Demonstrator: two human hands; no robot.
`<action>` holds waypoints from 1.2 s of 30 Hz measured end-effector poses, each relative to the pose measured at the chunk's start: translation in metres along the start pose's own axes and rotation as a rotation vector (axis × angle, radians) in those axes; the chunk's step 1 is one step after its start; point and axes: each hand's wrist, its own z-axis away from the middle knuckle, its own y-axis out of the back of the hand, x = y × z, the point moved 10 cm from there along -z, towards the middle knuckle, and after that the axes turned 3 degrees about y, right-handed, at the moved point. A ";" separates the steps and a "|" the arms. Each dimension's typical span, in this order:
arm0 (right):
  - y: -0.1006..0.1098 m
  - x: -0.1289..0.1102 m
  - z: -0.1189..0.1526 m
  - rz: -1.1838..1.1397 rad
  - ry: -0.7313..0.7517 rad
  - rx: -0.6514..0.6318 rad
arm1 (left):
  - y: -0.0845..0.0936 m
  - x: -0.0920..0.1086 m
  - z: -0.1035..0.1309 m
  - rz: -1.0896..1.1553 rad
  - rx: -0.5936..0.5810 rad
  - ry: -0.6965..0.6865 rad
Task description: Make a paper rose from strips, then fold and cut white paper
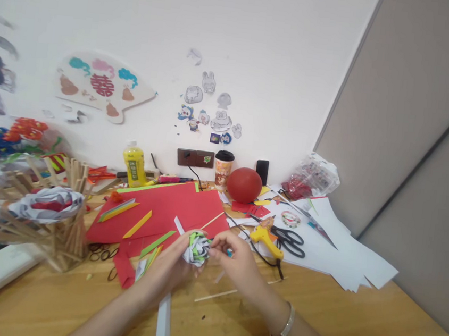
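A rolled flower of white and green paper [197,248] sits in my left hand [172,261], whose fingers wrap round its left side and underside. At the flower's right edge, my right hand [233,254] has its thumb and forefinger pinched together; whether they grip the paper is too small to tell. A white paper strip [163,324] runs down toward the table's front edge below my left hand. A thin wooden stick [217,295] lies on the table under my right hand. Red paper sheets [164,204] spread out behind both hands.
To the right lie a yellow glue gun [267,242], black scissors [291,239] and white paper sheets [328,248]. A red balloon [244,185], a lidded cup [223,169] and a yellow bottle [134,166] stand near the wall. Wooden sticks [68,221] fill a holder at left.
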 end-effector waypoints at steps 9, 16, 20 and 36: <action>0.006 -0.040 0.008 0.333 0.393 0.072 | -0.010 -0.010 0.000 0.045 -0.097 0.052; -0.001 -0.039 0.013 0.461 0.412 0.058 | -0.008 -0.006 0.001 0.051 -0.060 0.011; -0.002 -0.034 0.011 0.460 0.354 0.048 | -0.009 -0.006 -0.001 0.075 -0.049 0.014; -0.008 -0.038 0.007 0.381 0.340 -0.119 | -0.007 -0.007 0.001 0.064 -0.001 0.043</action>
